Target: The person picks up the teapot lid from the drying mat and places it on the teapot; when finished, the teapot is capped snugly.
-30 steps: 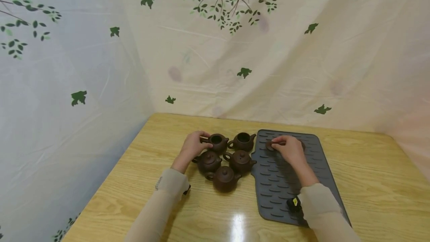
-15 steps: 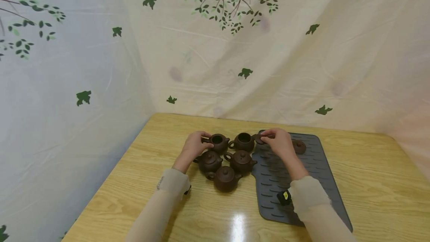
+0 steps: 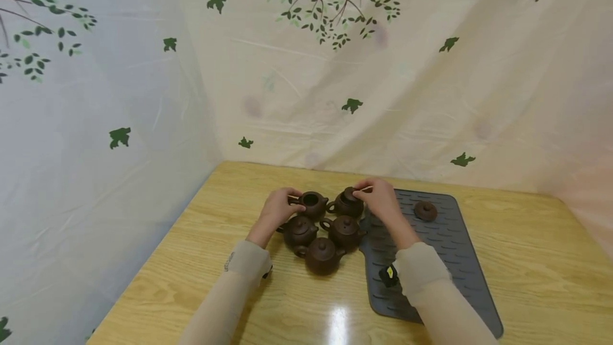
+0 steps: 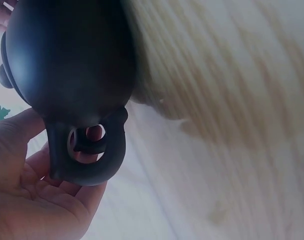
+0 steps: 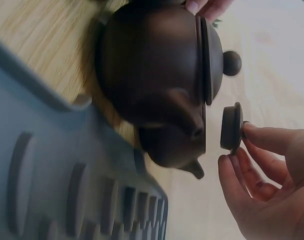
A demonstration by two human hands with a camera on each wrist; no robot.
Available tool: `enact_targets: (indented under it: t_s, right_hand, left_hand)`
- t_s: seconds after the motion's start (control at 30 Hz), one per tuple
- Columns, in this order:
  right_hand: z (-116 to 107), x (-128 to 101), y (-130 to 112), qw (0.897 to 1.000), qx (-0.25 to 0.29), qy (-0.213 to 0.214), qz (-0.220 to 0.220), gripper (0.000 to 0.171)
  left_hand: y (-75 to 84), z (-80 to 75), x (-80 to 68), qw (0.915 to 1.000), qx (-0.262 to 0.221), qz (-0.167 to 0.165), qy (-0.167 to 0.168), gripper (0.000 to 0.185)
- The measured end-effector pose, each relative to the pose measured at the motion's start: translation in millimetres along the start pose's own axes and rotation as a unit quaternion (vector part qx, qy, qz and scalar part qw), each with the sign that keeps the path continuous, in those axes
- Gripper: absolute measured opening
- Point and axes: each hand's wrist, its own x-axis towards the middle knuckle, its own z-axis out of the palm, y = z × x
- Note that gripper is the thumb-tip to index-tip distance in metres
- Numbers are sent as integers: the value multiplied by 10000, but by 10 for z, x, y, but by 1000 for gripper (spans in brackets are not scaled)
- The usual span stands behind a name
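Observation:
My left hand [image 3: 276,209] holds the handle of a lidless dark brown teapot [image 3: 316,210] at the back left of a cluster. In the left wrist view a lidded teapot [image 4: 72,65] fills the front and hides much of that grip. My right hand [image 3: 381,204] pinches a small round lid [image 5: 231,128] by its knob, fingertips close around its edge. The lid hovers over the mouth of the back right teapot [image 3: 346,207], apart from its rim in the right wrist view. Three lidded teapots, front left [image 3: 299,234], front right [image 3: 346,234] and nearest [image 3: 323,258], stand close by.
A dark grey ridged mat [image 3: 460,265] lies right of the teapots, under the right forearm. Another brown lid [image 3: 425,210] rests near its far end. The wooden table [image 3: 182,260] meets a printed cloth [image 3: 297,95] behind.
My right hand has lifted the lid off the mat and carried it left, over the back right teapot. The left hand stays at its teapot's handle.

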Motion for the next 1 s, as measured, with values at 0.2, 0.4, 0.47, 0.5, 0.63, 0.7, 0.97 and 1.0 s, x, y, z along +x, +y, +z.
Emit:
enact_targets:
  t_s: [0.2,0.4,0.47,0.5,0.63,0.7,0.97,1.0]
  right_hand:
    - [118,24,-81,9999,77,-33,-71,18]
    - [237,57,-146,9997,107,-22,-225,16]
    - [278,71,-174,9996,95,0,-275,15]
    - [301,77,-189,9996,103,7,-281,15]
    - [389,101,-240,9994,126,3,-317,13]
    - [435,110,-266,9994,145,-26,-316,13]
    - [616,127,-345,9986,174,-155,-481,11]
    - [636,128,-350,9984,177,-157,-519,11]
  left_hand:
    - [-24,8,16,10000,61,70,-23,36]
    - [-45,13,29,10000,36,77,-3,36]
    - [-49,14,33,10000,43,80,17,35]
    - [-52,13,34,9999,50,84,26,35]
    - [-47,9,36,9999,49,92,21,36]
    - [-43,5,35,9999,45,92,17,36]
    - [-23,-11,6,9998,-102,149,-33,34]
    - [-21,-11,2,9998,-115,141,-52,34]
